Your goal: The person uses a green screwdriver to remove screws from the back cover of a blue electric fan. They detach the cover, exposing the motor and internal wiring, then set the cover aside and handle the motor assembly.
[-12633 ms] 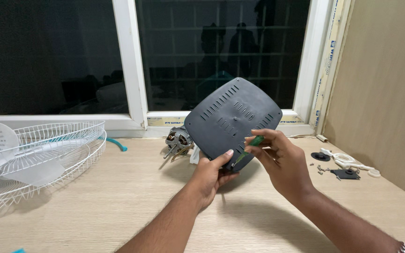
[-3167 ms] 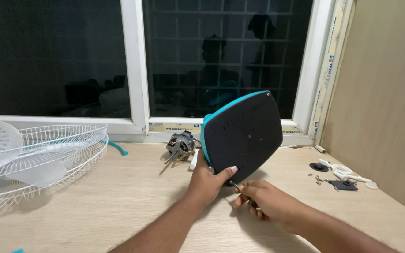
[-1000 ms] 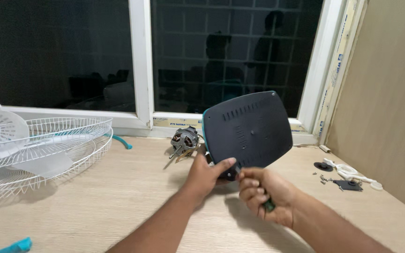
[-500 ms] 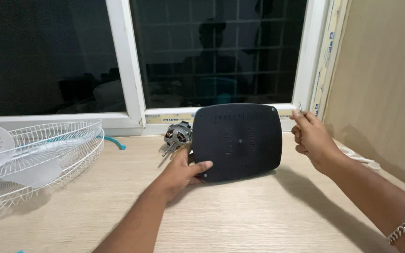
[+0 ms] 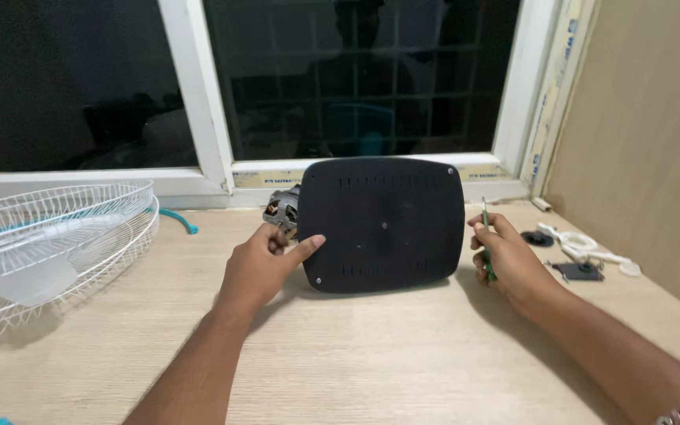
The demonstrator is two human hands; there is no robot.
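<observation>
A dark grey, rounded-square fan base plate with vent slots stands on its edge on the wooden table, its flat underside facing me. My left hand grips its left edge, thumb on the face. My right hand is just right of the plate, apart from it, closed around a thin green-handled screwdriver that points up.
A fan motor lies behind the plate's left side. White wire fan guards with a pale blade sit at the left. Small screws, black parts and a white cord lie at the right, near a brown wall. A dark window is behind.
The plate has been set more upright, facing me. My right hand came down from near the window frame to the table beside the plate, still holding the screwdriver.
</observation>
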